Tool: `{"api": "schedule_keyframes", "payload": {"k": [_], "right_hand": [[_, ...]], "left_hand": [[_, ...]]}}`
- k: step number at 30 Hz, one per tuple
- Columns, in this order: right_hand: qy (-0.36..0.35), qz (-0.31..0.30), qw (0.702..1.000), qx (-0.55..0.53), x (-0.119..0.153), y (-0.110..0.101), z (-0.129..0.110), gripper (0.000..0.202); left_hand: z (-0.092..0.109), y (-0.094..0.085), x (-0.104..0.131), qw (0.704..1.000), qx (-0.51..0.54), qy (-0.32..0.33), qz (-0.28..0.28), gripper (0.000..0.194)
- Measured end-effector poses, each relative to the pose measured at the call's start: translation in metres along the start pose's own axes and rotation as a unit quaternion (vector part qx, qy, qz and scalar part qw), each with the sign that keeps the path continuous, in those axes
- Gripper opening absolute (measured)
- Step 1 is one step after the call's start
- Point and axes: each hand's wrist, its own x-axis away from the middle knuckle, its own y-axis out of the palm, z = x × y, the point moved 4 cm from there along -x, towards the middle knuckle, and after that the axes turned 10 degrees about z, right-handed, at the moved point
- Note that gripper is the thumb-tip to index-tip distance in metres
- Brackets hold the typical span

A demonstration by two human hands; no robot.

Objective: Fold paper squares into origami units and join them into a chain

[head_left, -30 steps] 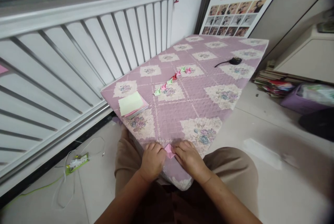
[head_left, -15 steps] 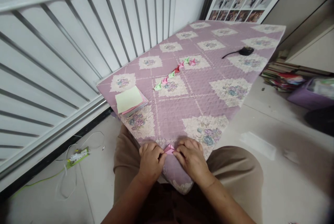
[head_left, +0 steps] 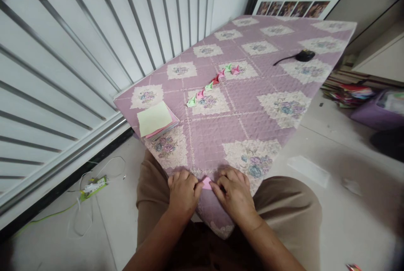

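A small folded pink paper lies at the near corner of the cloth-covered table. My left hand pinches its left side between thumb and curled fingers. On its right side, my right hand grips it the same way. Farther up the cloth runs a slanting row of several small folded papers in green, pink and red, with a green one nearest to me. A stack of square paper sheets, pale green on top, rests at the table's left edge.
A black object with a cable lies on the table's far right. White radiator slats border the table on the left. On the floor are a power strip at left and a purple container at right.
The pink paper now looks like a flatter triangle, where before a raised fold showed. Both hands stay at its sides. The whole view has shifted slightly.
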Motion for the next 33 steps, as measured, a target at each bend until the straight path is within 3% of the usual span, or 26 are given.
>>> {"api": "schedule_keyframes", "payload": {"k": [12, 14, 16, 19, 22, 27, 33], "right_hand": [[0.009, -0.004, 1.0, 0.009, 0.0, 0.001, 0.0, 0.022], [0.005, -0.002, 1.0, 0.016, 0.001, 0.001, -0.001, 0.021], [0.002, -0.001, 1.0, 0.022, 0.001, 0.001, -0.001, 0.02], [-0.003, 0.006, 1.0, 0.024, 0.001, 0.0, -0.002, 0.014], [-0.023, 0.031, 0.999, 0.009, 0.004, -0.004, -0.006, 0.012], [-0.092, 0.031, 0.995, -0.011, 0.027, -0.004, -0.023, 0.029], [-0.071, 0.017, 0.997, 0.012, 0.044, 0.004, -0.029, 0.032]], "left_hand": [[0.0, 0.0, -0.004, 1.0, -0.012, 0.018, 0.005, 0.02], [0.003, -0.001, -0.004, 0.998, -0.008, 0.056, 0.015, 0.016], [0.008, -0.001, -0.003, 0.991, -0.006, 0.134, 0.023, 0.017], [0.014, 0.0, -0.002, 0.962, -0.011, 0.273, 0.015, 0.02], [0.015, 0.003, -0.002, 0.934, -0.035, 0.355, 0.014, 0.019], [0.009, 0.003, 0.004, 0.916, -0.062, 0.394, 0.05, 0.02], [-0.006, -0.009, 0.02, 0.923, -0.034, 0.38, 0.056, 0.032]]}}
